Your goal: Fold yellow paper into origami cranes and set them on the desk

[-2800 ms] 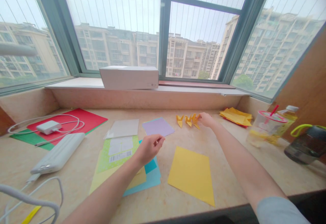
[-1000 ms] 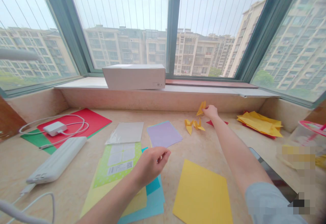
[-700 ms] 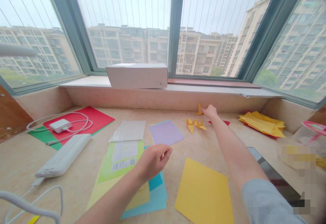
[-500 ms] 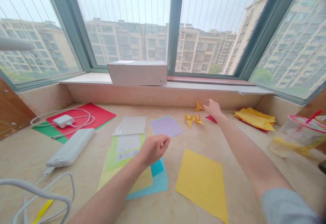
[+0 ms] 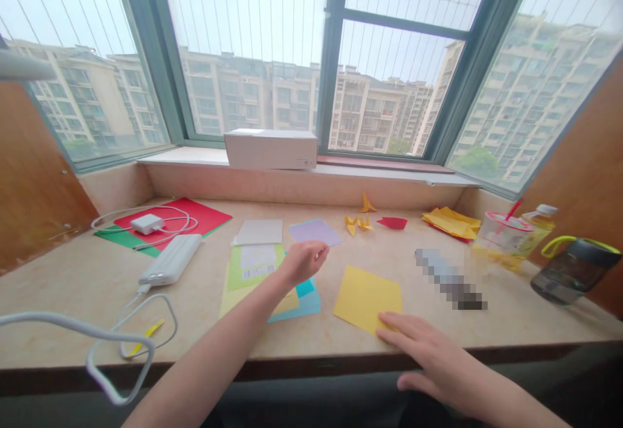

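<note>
My left hand (image 5: 305,263) is closed in a loose fist, with nothing showing in it, above the layered papers. Under it are a blue sheet (image 5: 307,304), a pale yellow sheet (image 5: 291,299) and a green packet (image 5: 243,256). On the right, my right hand (image 5: 423,350) is open, palm down, fingers outstretched. Its fingertips reach the lower right corner of a square yellow sheet (image 5: 367,295); whether they press it I cannot tell. Farther back sit small folded yellow paper pieces (image 5: 364,223), an upright folded one (image 5: 366,204) and a red folded paper (image 5: 392,222).
A white power bank (image 5: 172,259) with cables and a charger (image 5: 147,223) lies left, beside red paper (image 5: 204,215). At right are stacked yellow papers (image 5: 452,221), a plastic cup (image 5: 503,236) and a dark bottle (image 5: 564,272). A white box (image 5: 270,150) stands on the sill.
My right hand has come back from the folded pieces to the yellow sheet's near corner. My left hand stays closed over the papers. The view has shifted, showing the table's front edge.
</note>
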The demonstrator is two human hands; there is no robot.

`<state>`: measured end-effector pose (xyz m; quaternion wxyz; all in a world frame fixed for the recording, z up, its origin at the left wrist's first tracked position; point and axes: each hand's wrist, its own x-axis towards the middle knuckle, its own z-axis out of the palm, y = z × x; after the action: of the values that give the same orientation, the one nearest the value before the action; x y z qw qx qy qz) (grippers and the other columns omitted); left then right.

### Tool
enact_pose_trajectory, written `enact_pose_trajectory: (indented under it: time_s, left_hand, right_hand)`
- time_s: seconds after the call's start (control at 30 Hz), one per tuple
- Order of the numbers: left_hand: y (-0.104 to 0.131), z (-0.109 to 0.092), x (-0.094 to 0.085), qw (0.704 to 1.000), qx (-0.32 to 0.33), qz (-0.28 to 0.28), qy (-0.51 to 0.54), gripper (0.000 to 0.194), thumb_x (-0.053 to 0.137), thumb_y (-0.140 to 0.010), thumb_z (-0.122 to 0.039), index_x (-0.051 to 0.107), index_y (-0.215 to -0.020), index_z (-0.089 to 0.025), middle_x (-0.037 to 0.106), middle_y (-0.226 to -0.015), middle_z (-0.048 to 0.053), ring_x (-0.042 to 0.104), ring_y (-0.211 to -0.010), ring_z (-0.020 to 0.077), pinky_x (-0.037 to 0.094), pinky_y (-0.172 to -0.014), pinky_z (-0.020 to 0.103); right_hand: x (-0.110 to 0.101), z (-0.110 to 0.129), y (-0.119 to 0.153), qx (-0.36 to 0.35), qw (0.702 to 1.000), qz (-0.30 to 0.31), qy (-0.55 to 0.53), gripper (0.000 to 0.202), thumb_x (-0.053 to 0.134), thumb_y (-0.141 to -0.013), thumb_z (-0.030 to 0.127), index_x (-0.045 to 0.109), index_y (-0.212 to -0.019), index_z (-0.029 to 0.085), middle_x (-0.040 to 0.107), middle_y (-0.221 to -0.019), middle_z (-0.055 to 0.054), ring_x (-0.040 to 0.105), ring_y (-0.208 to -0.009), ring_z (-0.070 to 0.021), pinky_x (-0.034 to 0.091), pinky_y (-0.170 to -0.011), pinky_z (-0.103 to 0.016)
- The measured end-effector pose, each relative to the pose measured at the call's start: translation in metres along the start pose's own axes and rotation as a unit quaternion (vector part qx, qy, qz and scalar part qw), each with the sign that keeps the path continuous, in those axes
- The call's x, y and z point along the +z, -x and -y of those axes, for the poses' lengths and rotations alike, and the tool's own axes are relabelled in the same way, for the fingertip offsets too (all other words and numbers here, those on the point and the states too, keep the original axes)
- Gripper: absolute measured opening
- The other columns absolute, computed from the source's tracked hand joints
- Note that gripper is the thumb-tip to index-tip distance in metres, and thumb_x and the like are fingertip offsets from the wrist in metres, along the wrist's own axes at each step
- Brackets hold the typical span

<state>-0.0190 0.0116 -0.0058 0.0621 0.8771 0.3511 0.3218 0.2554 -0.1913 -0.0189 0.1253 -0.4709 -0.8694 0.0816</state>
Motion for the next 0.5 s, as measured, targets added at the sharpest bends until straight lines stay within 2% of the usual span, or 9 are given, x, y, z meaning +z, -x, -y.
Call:
enact_pose_trajectory:
  time_s: [0.1, 0.2, 0.27, 0.33, 0.4, 0.5]
  left_hand:
    - [-0.003, -0.007, -0.004, 1.0, 0.025, 0.018, 0.002, 0.026, 0.051, -0.088, -0.02, 0.062, -0.064, -0.018, 0.062, -0.064, 0.005, 0.056, -0.063, 0.0173, 0.039, -0.064, 0.026]
    - [-0.003, -0.015, -0.01, 0.998, 0.048, 0.037, 0.015, 0.021, 0.054, -0.086, -0.02, 0.065, -0.068, -0.018, 0.065, -0.068, 0.007, 0.06, -0.07, 0.02, 0.043, -0.072, 0.03]
    - [-0.001, -0.02, -0.015, 0.997, 0.056, 0.04, 0.026, 0.02, 0.052, -0.09, -0.025, 0.07, -0.084, -0.019, 0.069, -0.079, 0.008, 0.063, -0.079, 0.0214, 0.045, -0.079, 0.032]
    - [0.001, -0.023, -0.019, 0.993, 0.04, 0.039, 0.101, 0.03, 0.047, -0.094, -0.035, 0.069, -0.107, -0.019, 0.071, -0.098, 0.011, 0.064, -0.092, 0.0224, 0.047, -0.084, 0.034]
    - [0.002, -0.025, -0.022, 0.967, 0.004, 0.042, 0.251, 0.046, 0.04, -0.096, -0.049, 0.064, -0.12, -0.018, 0.068, -0.115, 0.014, 0.063, -0.105, 0.0238, 0.048, -0.088, 0.036]
    - [0.0, -0.023, -0.024, 0.88, -0.057, 0.081, 0.465, 0.068, 0.032, -0.092, -0.068, 0.066, -0.117, -0.016, 0.067, -0.121, 0.016, 0.062, -0.112, 0.0274, 0.048, -0.092, 0.041]
  right_hand:
    - [0.007, -0.002, 0.006, -0.036, 0.999, -0.035, 0.013, 0.041, 0.057, -0.089, 0.015, 0.062, -0.128, 0.028, 0.065, -0.129, -0.008, 0.061, -0.119, -0.0263, 0.05, -0.102, -0.042]
    - [0.005, -0.008, 0.005, -0.072, 0.993, -0.094, 0.004, 0.034, 0.047, -0.094, 0.012, 0.068, -0.116, 0.027, 0.073, -0.113, -0.007, 0.068, -0.104, -0.0232, 0.055, -0.091, -0.038]
    - [-0.002, -0.017, -0.002, -0.063, 0.983, -0.17, -0.007, 0.029, 0.047, -0.094, 0.015, 0.07, -0.11, 0.027, 0.074, -0.107, -0.007, 0.07, -0.099, -0.0239, 0.056, -0.088, -0.039]
    - [-0.012, -0.03, -0.017, -0.01, 0.965, -0.26, -0.035, 0.022, 0.051, -0.095, 0.024, 0.07, -0.105, 0.026, 0.075, -0.104, -0.008, 0.069, -0.097, -0.0255, 0.054, -0.089, -0.041]
    - [-0.023, -0.042, -0.042, 0.077, 0.935, -0.337, -0.081, 0.022, 0.052, -0.094, 0.034, 0.07, -0.101, 0.023, 0.075, -0.098, -0.009, 0.07, -0.092, -0.026, 0.054, -0.085, -0.041]
    - [-0.037, -0.056, -0.094, 0.114, 0.909, -0.345, -0.202, 0.033, 0.054, -0.091, 0.048, 0.07, -0.099, 0.02, 0.075, -0.097, -0.009, 0.069, -0.09, -0.0268, 0.054, -0.082, -0.04]
